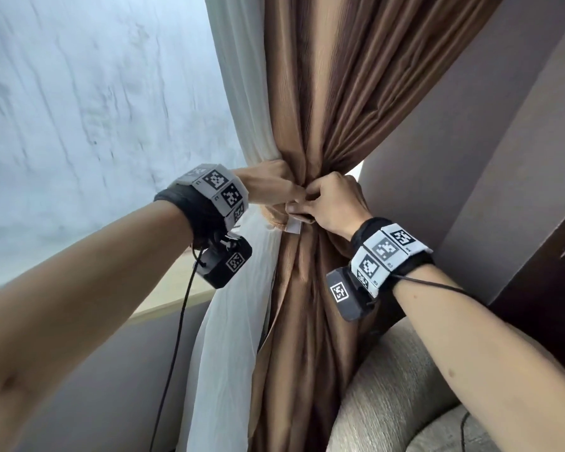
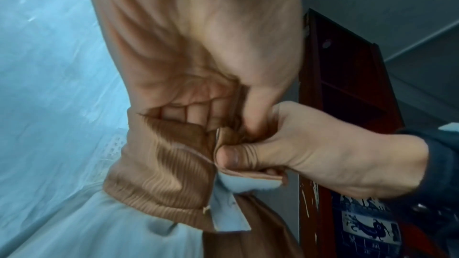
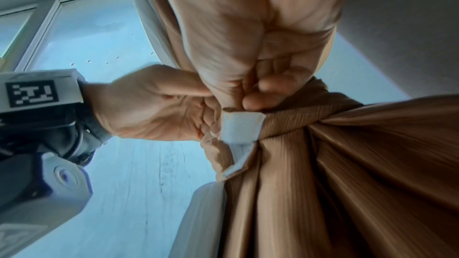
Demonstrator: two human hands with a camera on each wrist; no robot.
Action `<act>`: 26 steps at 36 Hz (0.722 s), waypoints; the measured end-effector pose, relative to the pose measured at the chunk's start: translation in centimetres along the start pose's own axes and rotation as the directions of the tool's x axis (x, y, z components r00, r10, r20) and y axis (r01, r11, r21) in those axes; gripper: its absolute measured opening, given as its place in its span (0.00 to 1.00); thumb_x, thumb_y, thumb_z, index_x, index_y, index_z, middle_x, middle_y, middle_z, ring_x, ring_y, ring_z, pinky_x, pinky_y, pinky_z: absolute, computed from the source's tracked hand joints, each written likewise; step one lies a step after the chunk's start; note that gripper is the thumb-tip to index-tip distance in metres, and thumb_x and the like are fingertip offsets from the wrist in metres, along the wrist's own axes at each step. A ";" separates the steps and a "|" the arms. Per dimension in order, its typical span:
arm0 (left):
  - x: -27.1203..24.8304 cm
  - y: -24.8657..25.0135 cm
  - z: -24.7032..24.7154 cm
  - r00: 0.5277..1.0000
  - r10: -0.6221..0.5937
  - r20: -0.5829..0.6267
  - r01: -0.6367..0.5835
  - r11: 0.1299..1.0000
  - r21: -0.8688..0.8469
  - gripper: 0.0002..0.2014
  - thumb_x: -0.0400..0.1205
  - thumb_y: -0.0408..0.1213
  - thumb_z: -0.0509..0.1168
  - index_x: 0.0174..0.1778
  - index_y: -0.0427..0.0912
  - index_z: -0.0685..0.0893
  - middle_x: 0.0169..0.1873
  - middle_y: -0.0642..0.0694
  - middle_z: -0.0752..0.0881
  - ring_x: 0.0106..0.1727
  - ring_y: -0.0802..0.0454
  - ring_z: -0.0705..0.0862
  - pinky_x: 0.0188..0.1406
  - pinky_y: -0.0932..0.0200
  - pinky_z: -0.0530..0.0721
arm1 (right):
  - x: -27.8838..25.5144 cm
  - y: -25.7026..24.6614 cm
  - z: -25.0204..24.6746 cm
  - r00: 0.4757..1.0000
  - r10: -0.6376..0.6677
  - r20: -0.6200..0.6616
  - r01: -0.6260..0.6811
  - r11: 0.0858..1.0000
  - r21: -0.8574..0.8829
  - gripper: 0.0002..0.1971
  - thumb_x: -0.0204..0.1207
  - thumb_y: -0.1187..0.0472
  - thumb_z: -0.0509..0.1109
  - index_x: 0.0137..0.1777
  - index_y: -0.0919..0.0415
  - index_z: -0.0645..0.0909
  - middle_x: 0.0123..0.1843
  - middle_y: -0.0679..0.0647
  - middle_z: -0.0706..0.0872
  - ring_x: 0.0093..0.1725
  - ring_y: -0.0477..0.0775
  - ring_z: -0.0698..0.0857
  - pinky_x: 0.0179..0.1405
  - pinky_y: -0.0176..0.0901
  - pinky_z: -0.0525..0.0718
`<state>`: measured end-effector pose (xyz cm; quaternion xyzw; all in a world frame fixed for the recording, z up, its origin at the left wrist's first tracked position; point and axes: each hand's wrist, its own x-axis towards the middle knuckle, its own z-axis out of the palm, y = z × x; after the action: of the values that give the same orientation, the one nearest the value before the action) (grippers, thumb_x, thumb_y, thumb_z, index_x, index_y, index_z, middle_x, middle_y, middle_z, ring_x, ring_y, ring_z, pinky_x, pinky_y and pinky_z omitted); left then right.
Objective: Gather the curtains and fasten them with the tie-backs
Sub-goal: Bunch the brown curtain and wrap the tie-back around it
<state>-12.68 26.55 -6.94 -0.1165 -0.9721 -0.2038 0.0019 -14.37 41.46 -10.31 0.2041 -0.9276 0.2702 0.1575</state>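
Note:
A brown curtain (image 1: 327,102) and a white sheer (image 1: 242,102) are bunched together at mid height. A ribbed brown tie-back (image 2: 164,170) wraps around the bunch. My left hand (image 1: 284,190) curls its fingers round the band's left end (image 3: 211,121). From the right, my right hand (image 1: 310,203) pinches the other end, thumb (image 2: 231,158) on top. White fastening patches (image 3: 240,127) show on both ends, and the lower one (image 2: 228,215) hangs loose. The two hands touch in front of the bunch (image 3: 347,183).
A frosted window pane (image 1: 95,109) fills the left, with a pale sill (image 1: 170,288) below it. A grey upholstered seat (image 1: 405,393) stands at the lower right, below my right forearm. Dark wooden furniture (image 1: 555,272) stands against the grey wall (image 1: 470,158). A cable (image 1: 177,337) hangs from my left wrist.

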 end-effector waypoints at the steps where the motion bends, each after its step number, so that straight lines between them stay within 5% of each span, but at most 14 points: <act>1: 0.2 0.0 0.0 1.000 0.010 -0.009 -0.010 1.000 0.024 0.23 0.84 0.50 0.64 0.34 0.33 0.84 0.32 0.42 0.80 0.39 0.47 0.78 0.39 0.56 0.74 | -0.1 -0.1 0.1 1.000 0.004 -0.003 -0.004 1.000 0.007 0.15 0.63 0.41 0.80 0.41 0.51 0.91 0.43 0.58 0.92 0.49 0.60 0.87 0.43 0.45 0.82; 3: 0.4 0.0 0.2 0.998 0.044 -0.039 -0.040 0.994 0.103 0.22 0.89 0.46 0.58 0.40 0.31 0.85 0.37 0.39 0.82 0.44 0.43 0.81 0.44 0.56 0.72 | -0.3 -0.2 0.1 1.000 0.011 -0.014 -0.010 1.000 0.025 0.15 0.63 0.43 0.81 0.44 0.52 0.92 0.45 0.57 0.92 0.50 0.57 0.87 0.42 0.41 0.78; 6: 0.6 -0.3 0.6 0.994 0.084 -0.068 -0.074 0.988 0.136 0.19 0.90 0.37 0.55 0.36 0.33 0.80 0.34 0.39 0.80 0.41 0.42 0.77 0.43 0.55 0.71 | -0.6 -0.4 0.0 0.999 0.034 -0.036 -0.032 0.998 0.061 0.14 0.63 0.45 0.82 0.42 0.53 0.92 0.40 0.54 0.92 0.46 0.51 0.88 0.40 0.37 0.74; 11: 0.5 -0.7 0.5 0.990 0.137 -0.038 -0.132 0.984 0.117 0.22 0.88 0.44 0.61 0.37 0.29 0.85 0.32 0.39 0.84 0.39 0.43 0.80 0.43 0.53 0.78 | -0.7 -0.1 0.2 0.995 0.073 -0.066 -0.062 0.985 0.162 0.19 0.55 0.48 0.87 0.38 0.59 0.88 0.33 0.55 0.91 0.38 0.55 0.88 0.42 0.49 0.84; 14: 0.4 -0.9 0.4 0.983 0.183 -0.031 -0.178 0.977 0.114 0.20 0.86 0.45 0.64 0.39 0.31 0.89 0.34 0.41 0.86 0.39 0.45 0.82 0.43 0.54 0.78 | -0.9 0.0 0.0 0.983 0.076 -0.165 -0.047 0.984 0.173 0.34 0.51 0.50 0.89 0.49 0.61 0.73 0.42 0.51 0.83 0.42 0.53 0.78 0.36 0.37 0.69; 16: 0.7 -1.2 0.6 0.980 0.184 -0.069 -0.176 0.978 0.107 0.18 0.86 0.41 0.64 0.32 0.36 0.85 0.28 0.47 0.81 0.38 0.46 0.79 0.41 0.57 0.73 | -1.0 0.0 -0.1 0.981 0.063 -0.184 -0.026 0.980 0.196 0.36 0.51 0.52 0.89 0.50 0.61 0.68 0.43 0.50 0.79 0.43 0.52 0.76 0.35 0.35 0.64; 20: 1.2 -1.5 0.7 0.990 0.105 -0.099 -0.095 0.991 0.099 0.24 0.87 0.41 0.63 0.22 0.50 0.70 0.24 0.51 0.75 0.37 0.45 0.76 0.41 0.55 0.72 | -1.3 0.8 0.5 0.976 0.021 -0.215 0.030 0.972 0.231 0.34 0.53 0.50 0.88 0.49 0.60 0.69 0.42 0.52 0.85 0.42 0.52 0.84 0.40 0.42 0.78; 23: 1.2 -1.3 0.3 0.995 0.044 -0.091 -0.035 0.995 0.094 0.23 0.87 0.43 0.63 0.24 0.48 0.74 0.26 0.51 0.76 0.39 0.46 0.76 0.43 0.56 0.72 | -2.1 1.8 0.9 0.957 -0.082 -0.279 0.161 0.948 0.274 0.25 0.60 0.56 0.83 0.47 0.60 0.70 0.47 0.54 0.80 0.41 0.49 0.84 0.42 0.47 0.87; 26: 1.2 -1.1 0.1 0.997 0.016 -0.081 -0.011 0.997 0.070 0.17 0.87 0.43 0.63 0.34 0.40 0.81 0.29 0.51 0.79 0.39 0.49 0.77 0.44 0.57 0.72 | -2.5 3.1 0.6 0.951 -0.177 -0.255 0.225 0.959 0.172 0.18 0.61 0.61 0.80 0.45 0.60 0.75 0.49 0.50 0.75 0.45 0.46 0.79 0.50 0.42 0.84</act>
<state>-14.09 25.93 -7.39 -0.1145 -0.9769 -0.1743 0.0470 -13.73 44.22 -13.19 0.2789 -0.8447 0.3664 0.2728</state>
